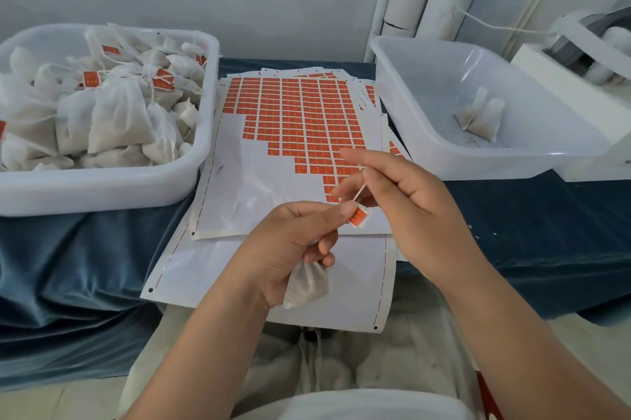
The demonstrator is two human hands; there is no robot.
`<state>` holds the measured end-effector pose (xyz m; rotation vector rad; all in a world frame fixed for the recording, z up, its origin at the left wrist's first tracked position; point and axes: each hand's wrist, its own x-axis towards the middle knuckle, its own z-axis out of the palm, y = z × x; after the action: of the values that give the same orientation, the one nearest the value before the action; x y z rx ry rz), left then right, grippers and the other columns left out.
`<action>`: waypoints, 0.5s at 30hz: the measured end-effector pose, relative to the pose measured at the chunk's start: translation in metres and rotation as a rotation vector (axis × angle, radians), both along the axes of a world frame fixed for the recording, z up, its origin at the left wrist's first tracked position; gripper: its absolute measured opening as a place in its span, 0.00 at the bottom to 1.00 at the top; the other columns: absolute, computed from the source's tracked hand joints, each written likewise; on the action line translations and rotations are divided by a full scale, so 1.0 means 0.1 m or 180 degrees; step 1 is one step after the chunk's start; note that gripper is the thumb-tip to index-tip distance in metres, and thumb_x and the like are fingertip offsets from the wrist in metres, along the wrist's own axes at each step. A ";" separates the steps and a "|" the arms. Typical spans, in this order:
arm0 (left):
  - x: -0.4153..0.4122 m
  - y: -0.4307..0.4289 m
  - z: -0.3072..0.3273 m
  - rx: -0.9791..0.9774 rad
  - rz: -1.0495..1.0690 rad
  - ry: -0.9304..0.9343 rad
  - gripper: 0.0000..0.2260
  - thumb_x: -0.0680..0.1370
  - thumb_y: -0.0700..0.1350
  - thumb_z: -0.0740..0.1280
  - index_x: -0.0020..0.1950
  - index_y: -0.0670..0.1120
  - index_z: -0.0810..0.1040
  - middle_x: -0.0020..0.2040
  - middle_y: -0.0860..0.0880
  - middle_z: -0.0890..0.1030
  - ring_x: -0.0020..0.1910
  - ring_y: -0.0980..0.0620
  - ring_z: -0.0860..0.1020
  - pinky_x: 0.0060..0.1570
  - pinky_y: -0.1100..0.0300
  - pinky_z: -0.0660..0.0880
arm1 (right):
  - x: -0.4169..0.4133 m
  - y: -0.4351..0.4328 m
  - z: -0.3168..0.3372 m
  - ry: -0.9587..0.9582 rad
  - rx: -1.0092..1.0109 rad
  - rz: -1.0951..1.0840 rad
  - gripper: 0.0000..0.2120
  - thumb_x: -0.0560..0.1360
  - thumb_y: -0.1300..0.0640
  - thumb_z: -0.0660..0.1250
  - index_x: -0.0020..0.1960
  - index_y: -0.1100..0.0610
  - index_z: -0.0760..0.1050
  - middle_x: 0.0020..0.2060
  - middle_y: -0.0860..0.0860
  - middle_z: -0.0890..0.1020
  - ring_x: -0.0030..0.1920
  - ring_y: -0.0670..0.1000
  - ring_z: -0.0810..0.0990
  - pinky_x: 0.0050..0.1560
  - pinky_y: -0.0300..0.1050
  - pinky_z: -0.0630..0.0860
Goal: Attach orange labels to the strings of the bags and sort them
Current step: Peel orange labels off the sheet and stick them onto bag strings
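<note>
1. Your left hand (290, 249), at lower centre, clasps a white mesh bag (307, 283) in its lower fingers, and its thumb and forefinger pinch an orange label (358, 216).
2. Your right hand (409, 211), just to the right, pinches the string (360, 192), which rises from the label.
3. Behind both hands lies the label sheet (297, 119), bare at its lower left.
4. The left tub (102, 190), at upper left, is heaped with labelled bags. The right tub (444, 167), at upper right, holds unlabelled bags (481, 120).
</note>
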<state>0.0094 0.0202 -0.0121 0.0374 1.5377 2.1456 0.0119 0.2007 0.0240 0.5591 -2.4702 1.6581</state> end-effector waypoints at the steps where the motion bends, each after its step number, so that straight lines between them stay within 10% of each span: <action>1: 0.00 0.01 0.01 -0.0062 0.0035 0.0029 0.15 0.65 0.60 0.81 0.32 0.50 0.84 0.27 0.50 0.73 0.26 0.56 0.70 0.35 0.62 0.77 | 0.00 0.00 -0.01 0.0002 0.0018 -0.0021 0.15 0.88 0.56 0.57 0.67 0.43 0.77 0.49 0.39 0.86 0.57 0.42 0.84 0.55 0.28 0.76; 15: 0.04 0.10 0.00 -0.0735 0.0517 0.0667 0.04 0.78 0.49 0.75 0.48 0.56 0.90 0.46 0.53 0.88 0.40 0.59 0.82 0.37 0.68 0.76 | -0.03 0.00 -0.03 -0.0033 0.0295 -0.0031 0.14 0.88 0.55 0.58 0.65 0.42 0.77 0.52 0.38 0.86 0.57 0.40 0.83 0.56 0.25 0.73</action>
<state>0.0137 0.0298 -0.0121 0.0626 1.9627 2.1259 0.0090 0.2007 0.0210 0.5490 -2.5637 1.5535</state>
